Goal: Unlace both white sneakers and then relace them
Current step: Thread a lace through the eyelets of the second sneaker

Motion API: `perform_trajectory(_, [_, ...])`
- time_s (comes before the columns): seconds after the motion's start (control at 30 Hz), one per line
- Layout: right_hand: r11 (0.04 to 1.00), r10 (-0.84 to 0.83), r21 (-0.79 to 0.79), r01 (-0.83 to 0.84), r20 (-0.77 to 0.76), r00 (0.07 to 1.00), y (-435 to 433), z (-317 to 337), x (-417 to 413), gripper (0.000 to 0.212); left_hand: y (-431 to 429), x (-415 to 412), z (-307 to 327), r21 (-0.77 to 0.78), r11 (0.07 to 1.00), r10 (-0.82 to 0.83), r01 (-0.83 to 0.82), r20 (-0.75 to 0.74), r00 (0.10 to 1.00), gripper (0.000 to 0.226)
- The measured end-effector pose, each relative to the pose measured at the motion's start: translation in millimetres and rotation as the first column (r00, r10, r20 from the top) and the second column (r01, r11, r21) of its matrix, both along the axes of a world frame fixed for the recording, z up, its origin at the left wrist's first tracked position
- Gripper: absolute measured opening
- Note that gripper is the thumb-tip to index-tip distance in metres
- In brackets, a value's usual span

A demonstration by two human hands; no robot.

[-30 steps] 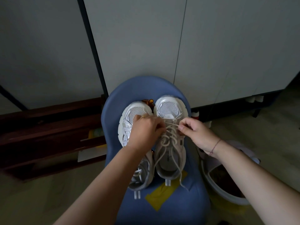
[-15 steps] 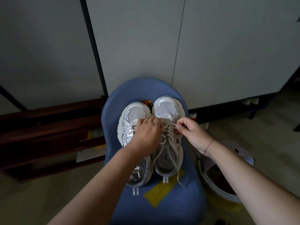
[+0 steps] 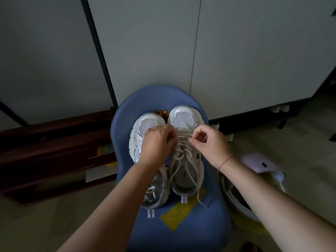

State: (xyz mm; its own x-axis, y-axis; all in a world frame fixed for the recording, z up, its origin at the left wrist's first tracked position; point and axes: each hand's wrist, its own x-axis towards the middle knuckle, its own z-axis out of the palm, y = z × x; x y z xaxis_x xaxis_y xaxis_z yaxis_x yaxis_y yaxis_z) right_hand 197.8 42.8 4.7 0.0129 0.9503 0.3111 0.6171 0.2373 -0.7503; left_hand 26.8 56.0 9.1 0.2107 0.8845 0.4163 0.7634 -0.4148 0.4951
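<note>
Head view, looking down on a blue chair seat (image 3: 200,226) set in front of white cabinet doors (image 3: 149,51). Two white sneakers stand side by side on the seat, toes towards the cabinet. The left sneaker (image 3: 145,127) is partly covered by the left forearm. The right sneaker (image 3: 183,118) is threaded with a cream lace (image 3: 179,158) whose loose ends trail over the heel onto the seat.

The left hand (image 3: 157,144) lies back-up across the gap between the shoes, its fingers curled down onto the lace rows nearest the toe (the tips are hidden under the hand). The right hand (image 3: 211,144) pinches the same row of lace between thumb and forefinger, the other fingers bent above it. A thin red bracelet (image 3: 226,161) circles the right wrist.

A strip of yellow tape (image 3: 174,218) sticks to the seat just behind the heels. A white bucket (image 3: 236,202) stands on the floor beside the chair, to the right. Dark wooden boards (image 3: 54,142) lie to the left.
</note>
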Motion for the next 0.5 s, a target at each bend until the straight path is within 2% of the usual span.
perform_trajectory(0.07, [0.998,0.064,-0.009,-0.064,0.056,0.996,0,-1,-2,0.006,1,-2,1,-0.014,0.997,-0.073,0.073,0.029,0.997,0.007])
perform_trajectory(0.13, [0.997,0.078,-0.021,-0.076,0.115,0.990,0,-2,-4,0.012,3,-6,1,-0.042,0.988,-0.147,0.147,0.023,0.989,0.009])
perform_trajectory(0.23, [0.998,0.062,-0.018,-0.059,0.184,0.981,1,2,-7,0.017,5,-11,-1,-0.064,0.978,-0.203,0.200,-0.044,0.978,0.024])
perform_trajectory(0.4, [0.997,0.046,-0.078,-0.022,0.321,0.946,-2,7,-16,0.025,1,-1,-5,0.040,0.993,-0.099,0.108,-0.183,0.978,0.013])
perform_trajectory(0.5, [0.995,0.016,-0.096,0.022,0.375,0.927,-2,8,-20,0.025,-2,6,-6,0.050,0.997,-0.049,0.066,-0.283,0.958,0.019])
